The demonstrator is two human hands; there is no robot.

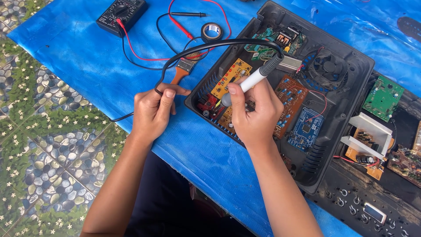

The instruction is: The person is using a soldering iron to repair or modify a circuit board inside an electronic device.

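Note:
My right hand grips a soldering iron with a white and grey handle, its tip pointing down at the boards on the left side of an open black device case. A yellow circuit board lies just left of the iron. My left hand pinches the iron's black cable, which arcs over from the handle. The tip itself is hidden behind my thumb.
Inside the case lie an orange-brown board, a blue board and a fan. A multimeter with red and black leads, a tape roll and a brush rest on the blue sheet. A green board sits right.

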